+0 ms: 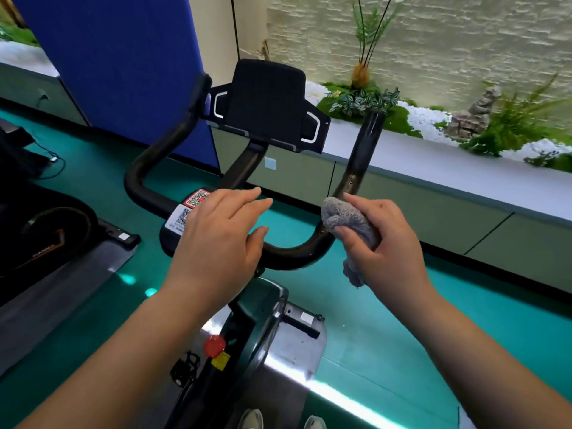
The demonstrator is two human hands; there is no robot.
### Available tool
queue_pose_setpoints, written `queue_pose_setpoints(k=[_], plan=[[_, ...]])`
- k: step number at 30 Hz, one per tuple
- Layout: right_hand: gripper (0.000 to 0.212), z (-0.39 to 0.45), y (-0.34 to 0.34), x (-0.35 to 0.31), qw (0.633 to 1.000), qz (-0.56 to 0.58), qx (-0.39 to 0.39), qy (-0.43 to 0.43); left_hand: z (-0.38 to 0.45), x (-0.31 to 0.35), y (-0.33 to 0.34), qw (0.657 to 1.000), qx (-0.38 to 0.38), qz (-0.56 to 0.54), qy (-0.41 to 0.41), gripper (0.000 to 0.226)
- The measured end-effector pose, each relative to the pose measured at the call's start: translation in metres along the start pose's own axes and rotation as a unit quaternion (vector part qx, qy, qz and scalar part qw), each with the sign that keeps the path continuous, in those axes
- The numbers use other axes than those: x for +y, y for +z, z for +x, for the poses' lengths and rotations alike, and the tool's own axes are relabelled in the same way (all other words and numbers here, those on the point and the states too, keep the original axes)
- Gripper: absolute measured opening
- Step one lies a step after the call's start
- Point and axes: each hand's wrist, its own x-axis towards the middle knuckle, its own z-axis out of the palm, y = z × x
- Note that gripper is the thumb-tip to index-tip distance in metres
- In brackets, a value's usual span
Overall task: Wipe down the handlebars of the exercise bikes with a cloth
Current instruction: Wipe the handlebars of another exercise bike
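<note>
Right hand (383, 239) clutching fluffy grey cloth (349, 221) on curved black handlebar (291, 252), left hand (219, 243) flat.

No legible text — QR stickers (193, 205) only

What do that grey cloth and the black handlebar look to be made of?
The cloth looks like soft terry or microfibre: fuzzy, matte and bunched in the right hand. The handlebar seems a metal tube with a smooth black coating, judging by its sheen, though plastic is possible.
</note>
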Motion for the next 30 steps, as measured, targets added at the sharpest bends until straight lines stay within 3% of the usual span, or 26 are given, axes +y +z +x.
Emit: queue_pose_setpoints(k=[6, 10, 15, 21, 26, 30], plan=[[0.029, -0.01, 0.029, 0.005, 0.999, -0.039, 0.026, 0.025, 0.008, -0.024, 0.006, 0.998, -0.023, -0.015, 0.052, 0.038], [0.028, -0.016, 0.035, -0.001, 0.996, -0.072, 0.04, -0.033, 0.017, -0.034, 0.009, 0.996, -0.041, -0.023, 0.079, 0.037], [0.023, 0.018, 0.029, 0.006, 0.991, -0.068, 0.084, 0.073, 0.024, -0.042, 0.014, 0.993, -0.062, -0.038, 0.096, 0.035], [0.031, -0.016, 0.043, -0.003, 0.995, -0.058, 0.082, 0.027, 0.027, -0.039, 0.025, 0.986, -0.076, -0.052, 0.142, 0.04], [0.028, 0.025, 0.032, 0.01, 0.989, -0.048, 0.11, 0.085, 0.037, -0.037, 0.032, 0.986, -0.082, -0.034, 0.142, 0.043], [0.029, 0.012, 0.035, 0.008, 0.991, -0.041, 0.103, 0.07, 0.053, -0.045, 0.029, 0.994, -0.08, 0.013, 0.075, 0.047]])
